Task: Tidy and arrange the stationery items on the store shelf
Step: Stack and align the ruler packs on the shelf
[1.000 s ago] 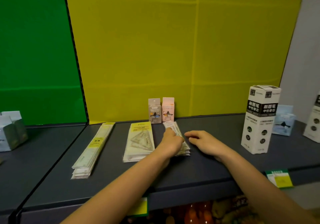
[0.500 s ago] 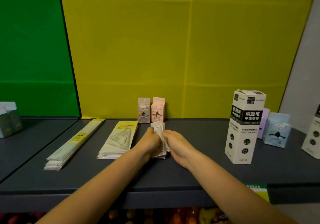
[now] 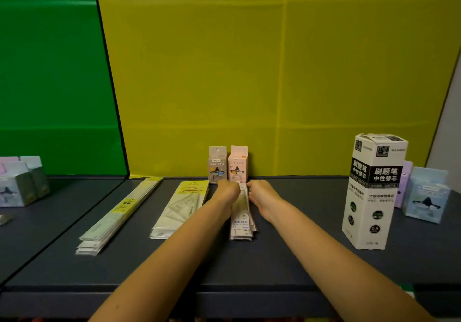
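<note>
A small stack of narrow packaged rulers (image 3: pixel 242 219) lies on the dark shelf (image 3: pixel 287 254), pointing towards the back wall. My left hand (image 3: pixel 228 190) presses against the stack's far left side and my right hand (image 3: pixel 262 193) against its far right side, so the stack sits squeezed between them. Left of it lie a pile of set-square packs (image 3: pixel 182 207) with yellow headers and a pile of long ruler packs (image 3: pixel 119 213). Two small boxes, grey (image 3: pixel 217 164) and pink (image 3: pixel 238 163), stand upright against the yellow wall just beyond my hands.
A tall white and black refill box (image 3: pixel 373 192) stands at the right, with a purple box (image 3: pixel 405 184) and a light blue box (image 3: pixel 426 194) behind it. More pastel boxes (image 3: pixel 21 182) sit on the neighbouring shelf at far left. The shelf's front edge runs below my forearms.
My right hand has moved in from the right to the stack's side. Both hands have slid towards the far end, and the stack now lies straight instead of angled.
</note>
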The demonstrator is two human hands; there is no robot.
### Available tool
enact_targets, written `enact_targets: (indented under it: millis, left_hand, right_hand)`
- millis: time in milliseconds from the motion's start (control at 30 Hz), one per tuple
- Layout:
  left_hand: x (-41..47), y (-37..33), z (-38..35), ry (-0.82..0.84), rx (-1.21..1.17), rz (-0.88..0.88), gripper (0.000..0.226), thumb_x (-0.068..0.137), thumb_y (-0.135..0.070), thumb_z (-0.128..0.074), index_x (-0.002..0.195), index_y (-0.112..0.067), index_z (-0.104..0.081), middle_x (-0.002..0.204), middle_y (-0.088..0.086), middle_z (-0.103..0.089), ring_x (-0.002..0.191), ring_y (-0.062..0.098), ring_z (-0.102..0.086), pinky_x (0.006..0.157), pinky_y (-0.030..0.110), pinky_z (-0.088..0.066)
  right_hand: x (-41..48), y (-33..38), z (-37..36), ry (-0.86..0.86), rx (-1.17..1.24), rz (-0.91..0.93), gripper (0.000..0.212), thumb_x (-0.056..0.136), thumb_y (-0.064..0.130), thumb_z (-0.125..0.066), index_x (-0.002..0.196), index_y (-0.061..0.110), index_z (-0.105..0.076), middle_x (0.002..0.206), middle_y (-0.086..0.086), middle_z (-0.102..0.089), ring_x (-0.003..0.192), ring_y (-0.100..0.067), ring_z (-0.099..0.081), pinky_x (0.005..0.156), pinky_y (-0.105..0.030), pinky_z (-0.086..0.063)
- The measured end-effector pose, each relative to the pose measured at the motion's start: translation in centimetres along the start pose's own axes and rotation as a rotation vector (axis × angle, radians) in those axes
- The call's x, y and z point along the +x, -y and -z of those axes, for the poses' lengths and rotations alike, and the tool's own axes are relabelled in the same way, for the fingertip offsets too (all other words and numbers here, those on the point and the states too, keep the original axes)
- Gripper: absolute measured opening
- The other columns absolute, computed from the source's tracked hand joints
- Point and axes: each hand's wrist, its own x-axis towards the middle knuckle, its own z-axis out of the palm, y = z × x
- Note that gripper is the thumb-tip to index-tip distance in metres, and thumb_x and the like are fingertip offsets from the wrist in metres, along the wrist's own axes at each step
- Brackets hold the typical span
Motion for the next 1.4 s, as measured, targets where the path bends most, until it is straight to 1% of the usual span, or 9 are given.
enact_targets:
  millis: [200, 333, 467, 667, 833, 1067, 1200, 1300, 1400]
  left_hand:
    - [1.1, -0.3, -0.6, -0.005, -0.022, 0.009, 0.040, 0.093, 0.001, -0.036, 0.132, 0.005, -0.039, 0.136, 0.023, -0.047, 0.122, 0.032, -0.049, 0.096, 0.037, -0.040]
    - [0.9, 0.5, 0.4, 0.083, -0.107, 0.014, 0.042, 0.086, 0.002, -0.038, 0.127, -0.004, -0.048, 0.123, 0.019, -0.058, 0.112, 0.033, -0.055, 0.102, 0.042, -0.043]
    - [0.3, 2.0, 1.1, 0.152, -0.121, 0.065, 0.047, 0.088, -0.010, -0.041, 0.135, -0.010, -0.041, 0.139, 0.016, -0.046, 0.127, 0.031, -0.044, 0.110, 0.048, -0.033]
    - [-1.1, 3.6, 1.5, 0.266, -0.184, 0.072, 0.040, 0.094, -0.026, -0.038, 0.132, -0.013, -0.042, 0.133, 0.013, -0.052, 0.119, 0.028, -0.053, 0.096, 0.040, -0.044]
    - [-0.7, 3.7, 1.8, 0.239, -0.151, 0.029, 0.047, 0.091, -0.030, -0.042, 0.136, -0.015, -0.041, 0.140, 0.013, -0.047, 0.126, 0.029, -0.047, 0.107, 0.045, -0.038]
    - [-1.7, 2.7, 1.9, 0.180, -0.011, 0.007, 0.049, 0.092, -0.022, -0.043, 0.139, -0.013, -0.032, 0.144, 0.013, -0.041, 0.130, 0.028, -0.041, 0.110, 0.043, -0.034]
    - [-3.9, 1.8, 2.8, 0.130, 0.179, -0.225, 0.043, 0.094, -0.015, -0.043, 0.136, -0.013, -0.036, 0.144, 0.010, -0.041, 0.129, 0.024, -0.041, 0.101, 0.033, -0.034]
    - [-5.8, 1.2, 3.4, 0.159, 0.294, -0.500, 0.018, 0.092, -0.012, -0.046, 0.102, -0.022, -0.057, 0.119, 0.007, -0.059, 0.104, 0.017, -0.053, 0.085, 0.027, -0.039]
    - [-7.9, 0.4, 2.9, 0.235, 0.428, -0.696, 0.020, 0.091, -0.016, -0.050, 0.077, -0.029, -0.057, 0.091, 0.000, -0.066, 0.080, 0.012, -0.057, 0.065, 0.018, -0.042]
  right_hand:
    - [0.1, 0.6, -0.6, 0.008, -0.064, -0.009, 0.036, 0.090, 0.012, -0.039, 0.122, 0.009, -0.056, 0.114, -0.017, -0.063, 0.101, -0.031, -0.060, 0.094, -0.040, -0.049]
    - [-2.8, 1.5, -0.3, 0.058, 0.124, -0.031, 0.034, 0.096, 0.010, -0.036, 0.124, 0.005, -0.054, 0.127, -0.018, -0.058, 0.094, -0.023, -0.062, 0.080, -0.032, -0.049]
    - [-6.3, 1.3, 0.6, 0.108, 0.275, -0.043, 0.043, 0.100, 0.019, -0.032, 0.139, 0.002, -0.033, 0.148, -0.017, -0.035, 0.136, -0.028, -0.035, 0.107, -0.034, -0.031]
    - [-8.2, 0.3, 0.4, 0.151, 0.342, -0.081, 0.046, 0.101, 0.027, -0.029, 0.141, 0.004, -0.031, 0.146, -0.016, -0.038, 0.134, -0.026, -0.038, 0.085, -0.029, -0.036]
    - [-7.9, 0.3, 0.6, 0.132, 0.315, -0.035, 0.048, 0.101, 0.029, -0.027, 0.141, 0.004, -0.031, 0.148, -0.016, -0.035, 0.137, -0.025, -0.034, 0.105, -0.031, -0.031]
    - [-6.7, 0.2, 0.3, 0.110, 0.166, 0.015, 0.045, 0.100, 0.022, -0.033, 0.141, 0.003, -0.031, 0.146, -0.018, -0.037, 0.135, -0.028, -0.037, 0.106, -0.032, -0.032]
    - [-6.7, -0.6, 2.5, 0.062, -0.145, 0.173, 0.050, 0.095, 0.016, -0.042, 0.143, 0.010, -0.029, 0.151, -0.006, -0.032, 0.139, -0.020, -0.030, 0.117, -0.037, -0.024]
    - [-8.5, -1.0, 5.5, 0.095, -0.328, 0.300, 0.038, 0.095, 0.012, -0.042, 0.133, 0.016, -0.045, 0.134, -0.001, -0.053, 0.126, -0.013, -0.046, 0.112, -0.035, -0.033]
    - [-11.0, -1.9, 8.9, 0.097, -0.441, 0.387, 0.029, 0.095, 0.009, -0.043, 0.119, 0.020, -0.055, 0.116, 0.003, -0.063, 0.104, -0.006, -0.059, 0.098, -0.022, -0.044]
